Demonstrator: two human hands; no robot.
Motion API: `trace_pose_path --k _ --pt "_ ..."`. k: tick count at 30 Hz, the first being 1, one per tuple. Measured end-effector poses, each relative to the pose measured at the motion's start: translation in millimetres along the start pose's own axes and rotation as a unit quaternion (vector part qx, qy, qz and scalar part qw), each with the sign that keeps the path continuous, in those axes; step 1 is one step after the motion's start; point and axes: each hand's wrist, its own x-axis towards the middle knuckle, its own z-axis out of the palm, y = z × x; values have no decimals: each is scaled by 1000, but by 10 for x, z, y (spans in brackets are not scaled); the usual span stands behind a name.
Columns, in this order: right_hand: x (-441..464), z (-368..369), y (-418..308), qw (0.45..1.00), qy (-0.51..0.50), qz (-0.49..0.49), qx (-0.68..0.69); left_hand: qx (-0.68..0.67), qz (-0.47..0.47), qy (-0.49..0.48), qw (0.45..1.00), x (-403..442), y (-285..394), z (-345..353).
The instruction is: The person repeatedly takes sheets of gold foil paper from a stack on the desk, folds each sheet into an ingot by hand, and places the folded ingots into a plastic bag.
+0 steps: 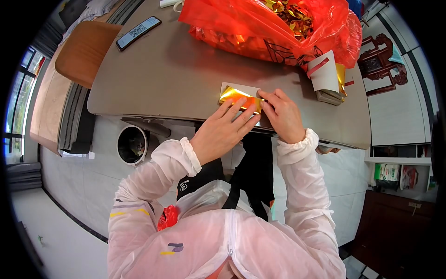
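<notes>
A shiny gold foil piece [231, 94] lies on a pale card [251, 89] near the table's front edge. My left hand [224, 126] rests on the foil from the left, its fingers spread and flat. At the right end of the foil, my right hand [283, 114] has its thumb and index finger pressed together at the corner; what is between them is too small to make out. Behind both hands a large red plastic bag [223, 41] holds crumpled gold foil [299, 23].
On the grey-brown table [153, 83] are a phone [138, 33] at the back left and a stack of paper and gold sheets [325, 76] at the right. A brown chair [86, 53] stands left. A white bin [133, 145] is on the floor below the table.
</notes>
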Motion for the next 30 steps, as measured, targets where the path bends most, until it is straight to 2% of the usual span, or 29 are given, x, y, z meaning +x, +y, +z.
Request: trace_pose_path --k 7,26,29,30 --pt "7 -16 -12 1000 -1 -7 5 -22 -54 4 998 -14 79 18" --pt "-7 11 -12 1000 23 -19 -11 -46 -83 18 995 -14 88 140" --pt "-74 63 -8 996 83 -14 5 -46 -82 28 995 -26 92 156" --pt "-115 65 -56 992 117 -39 -12 -50 -84 35 995 -22 106 154"
